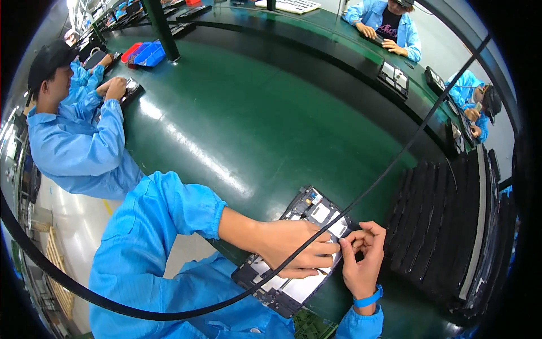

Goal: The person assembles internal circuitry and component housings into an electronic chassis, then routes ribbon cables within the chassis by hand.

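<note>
An opened, flat tablet-like device [299, 288] lies at a slant on the green bench in front of me. Its black frame surrounds silver-white panels and small circuit parts. My left hand [294, 244] reaches across its middle, palm down, fingers bent and close together; whatever may be under them is hidden. At the device's right edge is my right hand [364, 260], with a blue wristband and curled fingers. Its thumb meets the left fingertips. Anything pinched there is too small to make out.
Black trays [435, 226] stand stacked to my right. A thin black cable [389, 166] crosses the view. The green bench [237, 113] extends away, with blue bins [149, 53] at far left. A co-worker [79, 130] works at left; others sit beyond a dark track, near another device [393, 78].
</note>
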Demonstrator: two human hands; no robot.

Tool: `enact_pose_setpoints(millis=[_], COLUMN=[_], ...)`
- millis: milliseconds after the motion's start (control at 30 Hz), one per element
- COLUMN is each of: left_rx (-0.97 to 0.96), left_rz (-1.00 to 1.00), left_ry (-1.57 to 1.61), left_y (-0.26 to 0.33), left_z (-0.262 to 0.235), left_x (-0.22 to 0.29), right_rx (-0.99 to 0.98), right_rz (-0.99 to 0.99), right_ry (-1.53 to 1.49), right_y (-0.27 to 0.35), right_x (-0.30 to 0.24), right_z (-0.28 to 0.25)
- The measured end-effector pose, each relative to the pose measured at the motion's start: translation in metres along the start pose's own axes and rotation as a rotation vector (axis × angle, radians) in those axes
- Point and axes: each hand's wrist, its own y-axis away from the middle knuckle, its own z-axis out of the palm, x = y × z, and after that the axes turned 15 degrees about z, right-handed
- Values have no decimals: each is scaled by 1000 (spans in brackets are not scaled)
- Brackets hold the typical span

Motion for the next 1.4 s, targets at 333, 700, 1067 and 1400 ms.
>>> enact_pose_setpoints(millis=[333,700,1067,1400], left_rx=[-33,-30,-86,-38], left_rz=[-44,-10,25,-5], left_ry=[-24,-11,19,100], left_y=[2,0,0,2], left_z=[-6,-10,-11,-11], left_x=[1,-3,-12,-13], right_rx=[42,76,19,-268], right_rz=[7,62,60,259], right_ry=[-82,-191,-279,-323], right_y=[-14,-21,-15,-7], right_x=[5,7,9,-6], right_z=[6,13,9,-8])
